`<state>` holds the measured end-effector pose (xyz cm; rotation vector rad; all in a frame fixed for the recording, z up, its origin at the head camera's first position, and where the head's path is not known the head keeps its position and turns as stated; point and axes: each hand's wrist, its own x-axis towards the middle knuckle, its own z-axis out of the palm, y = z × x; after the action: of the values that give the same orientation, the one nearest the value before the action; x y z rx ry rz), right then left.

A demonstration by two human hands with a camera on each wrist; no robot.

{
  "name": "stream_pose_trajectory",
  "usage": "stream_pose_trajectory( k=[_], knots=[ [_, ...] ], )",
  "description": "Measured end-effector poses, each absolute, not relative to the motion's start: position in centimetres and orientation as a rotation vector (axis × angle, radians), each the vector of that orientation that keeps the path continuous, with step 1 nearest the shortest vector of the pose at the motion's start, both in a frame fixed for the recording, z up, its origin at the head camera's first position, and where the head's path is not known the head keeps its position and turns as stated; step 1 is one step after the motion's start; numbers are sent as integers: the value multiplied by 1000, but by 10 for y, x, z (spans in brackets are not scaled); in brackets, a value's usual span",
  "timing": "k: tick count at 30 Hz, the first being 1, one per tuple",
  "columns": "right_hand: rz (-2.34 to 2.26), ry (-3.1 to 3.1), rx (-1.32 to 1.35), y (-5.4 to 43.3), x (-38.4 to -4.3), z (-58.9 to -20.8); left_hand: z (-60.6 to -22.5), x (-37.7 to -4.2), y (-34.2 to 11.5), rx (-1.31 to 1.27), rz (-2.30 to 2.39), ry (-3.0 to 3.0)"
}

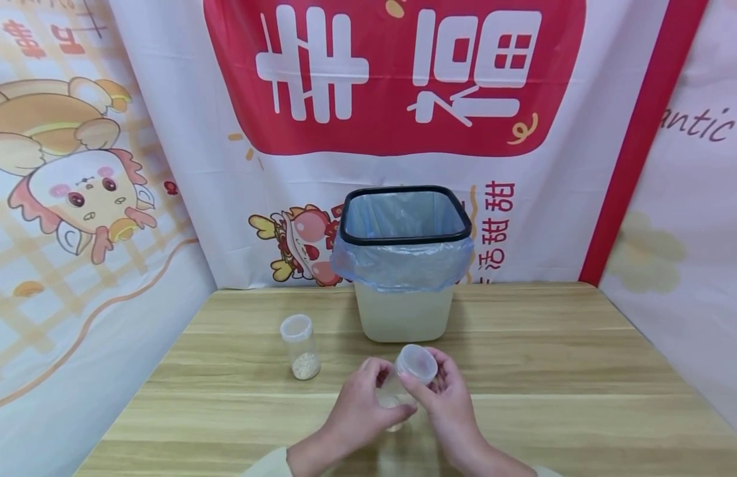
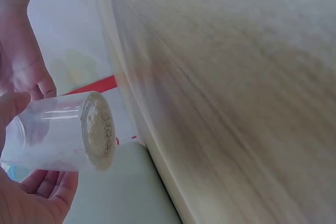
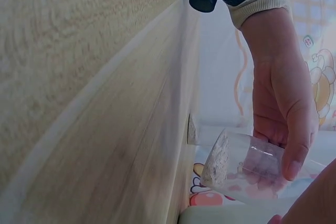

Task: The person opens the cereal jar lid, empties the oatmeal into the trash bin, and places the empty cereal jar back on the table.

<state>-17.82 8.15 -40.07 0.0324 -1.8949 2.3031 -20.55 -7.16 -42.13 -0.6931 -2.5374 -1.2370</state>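
Observation:
My left hand [image 1: 357,405] grips a clear plastic jar [image 2: 58,129] around its side, thumb on one side and fingers on the other. A layer of pale grains [image 2: 100,132] lies at the jar's bottom, which hangs above the table. At the jar's top, my right hand [image 1: 454,401] holds the translucent white lid [image 1: 417,363] by its edge, thumb in front and fingers behind. Whether the lid sits fully on the rim I cannot tell. A similar jar [image 1: 299,346], with white grains inside and a lid on top, stands upright to the left, touched by neither hand.
Behind the hands, a cream-coloured bin [image 1: 404,315] stands on the wooden table [image 1: 553,358]. A bluish plastic bag [image 1: 398,265] lines it, held by a black ring [image 1: 404,240]. Printed cloths [image 1: 183,132] hang around the back and both sides.

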Motion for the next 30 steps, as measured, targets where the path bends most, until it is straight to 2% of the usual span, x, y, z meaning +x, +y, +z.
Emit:
stream_pose_trajectory(
  k=[17, 30],
  knots=[
    [2301, -1883, 49, 99, -182, -388, -418, -208, -74, -728, -1364, -2585],
    [2304, -1831, -38, 122, -193, -379, -416, -214, -78, -701, -1461, -2669]
  ],
)
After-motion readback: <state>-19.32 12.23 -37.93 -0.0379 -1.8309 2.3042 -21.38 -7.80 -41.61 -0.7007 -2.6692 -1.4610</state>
